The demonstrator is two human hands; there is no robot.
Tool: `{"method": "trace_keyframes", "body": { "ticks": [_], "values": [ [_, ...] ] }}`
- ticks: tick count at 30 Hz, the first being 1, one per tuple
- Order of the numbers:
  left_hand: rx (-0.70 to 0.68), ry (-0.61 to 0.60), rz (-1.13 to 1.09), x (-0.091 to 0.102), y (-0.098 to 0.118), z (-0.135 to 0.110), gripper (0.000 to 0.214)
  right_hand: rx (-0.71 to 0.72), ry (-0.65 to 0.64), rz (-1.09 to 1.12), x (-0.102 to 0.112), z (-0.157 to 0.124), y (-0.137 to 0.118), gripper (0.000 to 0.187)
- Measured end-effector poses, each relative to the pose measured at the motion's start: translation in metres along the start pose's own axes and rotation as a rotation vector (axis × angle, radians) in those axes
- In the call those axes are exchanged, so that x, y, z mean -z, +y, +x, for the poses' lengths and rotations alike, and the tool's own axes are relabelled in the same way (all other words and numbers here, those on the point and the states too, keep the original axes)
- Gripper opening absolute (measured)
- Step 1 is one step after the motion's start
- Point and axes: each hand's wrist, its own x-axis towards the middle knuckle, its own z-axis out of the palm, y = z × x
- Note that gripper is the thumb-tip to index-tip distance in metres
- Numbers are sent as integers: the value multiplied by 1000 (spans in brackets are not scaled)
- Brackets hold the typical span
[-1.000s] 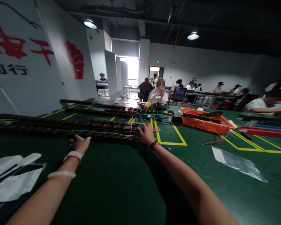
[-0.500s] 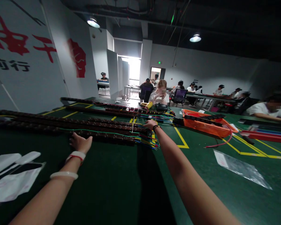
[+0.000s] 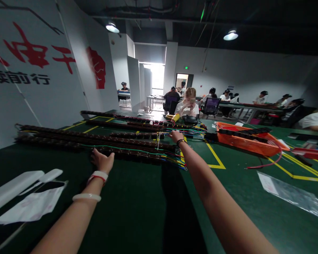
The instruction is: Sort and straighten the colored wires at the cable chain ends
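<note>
Several long, dark cable drag chains lie side by side across the green table, with coloured wires coming out of their right ends. My left hand rests at the near edge of this bundle, thumb apart from the fingers, holding nothing. Beyond the bundle, my right hand is closed at the right end of a shorter drag chain; its fingertips are partly hidden. A white tie stands up from the bundle, left of my right hand.
An orange basket holding dark chain pieces stands to the right, near a clear plastic bag. White packets lie at left. More chains lie farther back. A person sits across the table.
My right hand has shifted slightly away from me, and the shorter chain now lies apart from the bundle's far side. My left hand keeps its place at the near edge. The view has turned left.
</note>
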Motion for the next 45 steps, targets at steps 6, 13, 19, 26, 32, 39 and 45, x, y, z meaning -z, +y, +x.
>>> {"method": "trace_keyframes", "body": {
  "ticks": [6, 13, 19, 26, 32, 39, 45],
  "values": [
    [-39, 104, -419, 11, 21, -17, 72, 40, 188, -45, 46, 15, -16, 45],
    [-3, -408, -698, -16, 106, -41, 53, 144, 385, -100, 115, 9, -49, 37],
    [498, -1065, -1453, -26, 178, -62, 87, 201, 552, -190, 139, -39, -65, 37],
    [466, -1035, -1658, -25, 198, -111, 78, 51, 583, -215, 128, -110, -39, 38],
    [398, -1060, -1505, -9, 184, -143, 58, -35, 524, -130, 105, -162, -22, 43],
    [338, -1060, -1436, 28, 177, -170, 46, -44, 486, 49, 85, -194, -17, 40],
    [442, -962, -1426, 45, 136, -188, 30, 36, 258, 246, 52, -213, -23, 29]
  ]
}}
